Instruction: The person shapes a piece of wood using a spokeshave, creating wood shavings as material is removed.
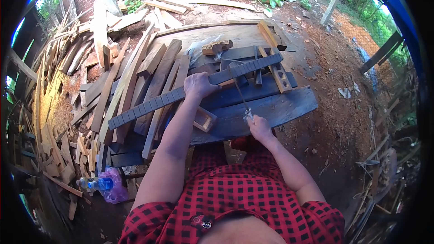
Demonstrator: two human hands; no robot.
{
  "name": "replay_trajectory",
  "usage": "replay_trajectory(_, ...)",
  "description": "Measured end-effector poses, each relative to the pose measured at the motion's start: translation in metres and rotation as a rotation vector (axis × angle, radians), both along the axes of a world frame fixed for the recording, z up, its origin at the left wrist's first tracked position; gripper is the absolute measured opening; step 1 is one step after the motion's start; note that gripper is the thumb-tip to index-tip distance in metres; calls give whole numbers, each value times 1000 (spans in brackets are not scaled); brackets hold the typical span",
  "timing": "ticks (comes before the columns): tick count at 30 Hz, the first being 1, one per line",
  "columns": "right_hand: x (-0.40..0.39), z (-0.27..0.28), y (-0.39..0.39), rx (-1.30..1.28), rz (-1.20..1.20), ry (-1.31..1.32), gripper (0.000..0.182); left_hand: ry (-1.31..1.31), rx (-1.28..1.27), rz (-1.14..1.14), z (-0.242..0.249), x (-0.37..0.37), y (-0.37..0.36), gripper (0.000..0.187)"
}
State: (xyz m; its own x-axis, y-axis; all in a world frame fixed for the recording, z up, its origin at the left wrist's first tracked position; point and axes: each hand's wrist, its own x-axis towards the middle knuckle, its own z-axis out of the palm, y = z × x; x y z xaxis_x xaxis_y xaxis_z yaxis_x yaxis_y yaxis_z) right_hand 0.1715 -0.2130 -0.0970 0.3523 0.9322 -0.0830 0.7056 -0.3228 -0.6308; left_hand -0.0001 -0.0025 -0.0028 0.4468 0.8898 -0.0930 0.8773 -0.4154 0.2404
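Observation:
A long dark wooden strip with evenly spaced lines across its face lies diagonally over the workbench. My left hand is wrapped around the strip near its middle. Nearer to me, my right hand is closed on the pale, wrapped-looking handle of a thin-bladed hand saw. Its narrow blade points away from me and meets the strip right of my left hand; whether it is cutting into the wood cannot be made out. A wooden block with square hollows sits by the strip's far right end.
Wooden planks are stacked on the left of the dark bench board. A rough wood chunk lies behind the strip. Offcuts and sawdust cover the ground at left. Plastic bottles and a purple bag are below the bench.

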Motion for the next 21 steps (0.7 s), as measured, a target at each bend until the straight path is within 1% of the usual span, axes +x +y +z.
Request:
replay_trajectory(2, 5, 5, 8, 16, -6, -5, 36, 15, 3, -6, 0, 1, -1, 63)
replay_trajectory(4, 6, 27, 32, -90, -68, 229, 35, -12, -6, -1, -1, 0, 0, 66)
replay_trajectory(5, 3, 41, 42, -155, -98, 293, 36, -13, -2, 1, -2, 0, 0, 66)
replay_trajectory(6, 3, 33, 49, -149, -97, 292, 36, -18, 5, -1, -4, 0, 0, 66)
replay_trajectory(7, 5, 17, 58, -74, -80, 169, 36, -23, 11, -3, -6, 0, 2, 66)
replay_trajectory(8, 4, 13, 64, 1, -64, 47, 36, -23, 15, -1, -5, 0, 2, 66)
replay_trajectory(12, -1, 3, 49, 2, -67, 99, 37, -18, 15, 3, -5, 0, 1, 63)
replay_trajectory(14, -2, 6, 27, -4, -25, 12, 36, -5, 12, 1, -3, 1, 1, 61)
replay_trajectory(17, -4, 9, -6, -45, -22, 28, 35, -7, 6, 1, -3, 0, 1, 61)
replay_trajectory(21, 6, 7, -6, -15, -27, 40, 34, 7, 12, -2, -2, 1, 0, 60)
